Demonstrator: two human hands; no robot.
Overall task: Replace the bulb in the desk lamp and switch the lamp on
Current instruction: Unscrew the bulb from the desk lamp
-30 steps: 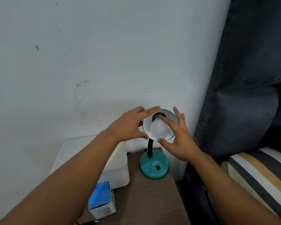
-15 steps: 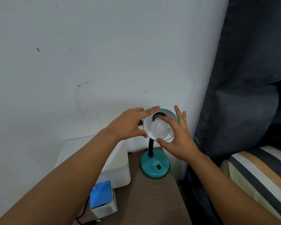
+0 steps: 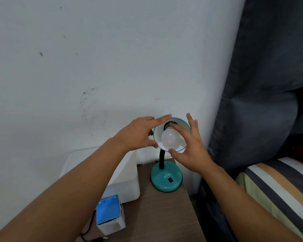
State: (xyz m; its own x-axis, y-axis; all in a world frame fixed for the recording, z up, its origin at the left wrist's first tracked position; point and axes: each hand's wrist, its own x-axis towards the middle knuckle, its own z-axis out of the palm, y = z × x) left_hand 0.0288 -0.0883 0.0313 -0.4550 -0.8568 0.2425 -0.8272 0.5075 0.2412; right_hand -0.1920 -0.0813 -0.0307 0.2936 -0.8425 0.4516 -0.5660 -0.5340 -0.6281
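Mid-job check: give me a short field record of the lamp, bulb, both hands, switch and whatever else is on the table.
lamp: teal desk lamp on the wooden table, shade tilted toward the camera
bulb: white bulb in the socket, unlit
left hand: left hand holds the shade rim, forefinger on top, thumb below
right hand: right hand grips the bulb with forefinger and thumb
switch: black switch on the base, untouched
box: blue-topped box at the table's near left edge
container: white container left of the lamp

Bedroom: striped bedding (image 3: 278, 182), wooden bedside table (image 3: 161, 213), dark curtain (image 3: 262, 84).
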